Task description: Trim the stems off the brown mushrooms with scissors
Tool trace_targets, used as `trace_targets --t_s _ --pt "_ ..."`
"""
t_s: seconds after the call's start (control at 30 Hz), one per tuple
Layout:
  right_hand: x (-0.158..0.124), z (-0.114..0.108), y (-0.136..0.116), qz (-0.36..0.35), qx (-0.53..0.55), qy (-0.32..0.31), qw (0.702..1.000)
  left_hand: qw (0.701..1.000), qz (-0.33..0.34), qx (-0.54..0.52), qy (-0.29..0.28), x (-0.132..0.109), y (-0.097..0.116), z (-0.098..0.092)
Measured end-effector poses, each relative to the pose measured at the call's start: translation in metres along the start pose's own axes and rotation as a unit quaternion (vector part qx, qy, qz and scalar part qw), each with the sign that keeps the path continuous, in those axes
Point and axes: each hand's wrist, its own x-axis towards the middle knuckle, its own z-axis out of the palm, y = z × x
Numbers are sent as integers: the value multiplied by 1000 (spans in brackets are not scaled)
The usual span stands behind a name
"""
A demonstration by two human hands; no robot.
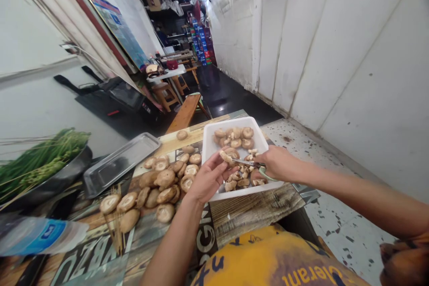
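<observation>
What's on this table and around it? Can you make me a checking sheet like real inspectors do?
Surface: table with wood-plank print and big letters.
Job's things: brown round-capped mushrooms heaped on the table; white rectangular plastic tray with more mushrooms inside.
Clutter: clear plastic bottle with blue label, shallow silver metal tray, round metal bowl of leafy greens.
Hands: left hand holds one mushroom; right hand holds metal scissors with pale green handles.
Cables: thin white cord at the left wall.
Surroundings: white panelled wall, brown wooden bench.
</observation>
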Motion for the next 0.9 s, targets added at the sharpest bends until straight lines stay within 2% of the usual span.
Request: trace_targets --t_s 0.13,0.23,0.37,0.47,0.57,0.63,0.67,0.7,0.73,0.8,0.83,0.87,0.9 --pt "-6 -7 5 -16 153 -11 988 997 32 8 70 5 -3 -7" --pt "-1 -1 -3 23 259 66 963 992 63 51 99 5 -9 1" --pt "18 19 -24 26 283 165 945 988 70 116 68 0 -16 16" --pt "32 28 -34 18 325 205 923 978 102 164 80 -4 -16 15" --pt "42 25 -39 55 458 180 869 949 162 232 141 -6 -16 8" --pt "48 20 -42 60 549 123 825 940 160 255 160 -6 -16 4" --pt "50 18 -42 54 571 98 813 943 143 254 162 -6 -15 3" --pt "53 17 -42 47 573 88 813 945 124 252 165 -6 -14 1" --pt "54 17 -41 42 550 92 829 944 110 255 176 -7 -12 -1" --pt "55 19 -35 42 440 131 888 919 104 303 231 -10 -2 -8" --pt "54 21 -31 44 366 151 917 886 113 357 273 -14 5 -13" --pt "52 23 -26 48 297 164 940 838 121 427 317 -18 14 -20" --pt "48 26 -21 54 243 168 954 774 127 504 363 -24 25 -29"
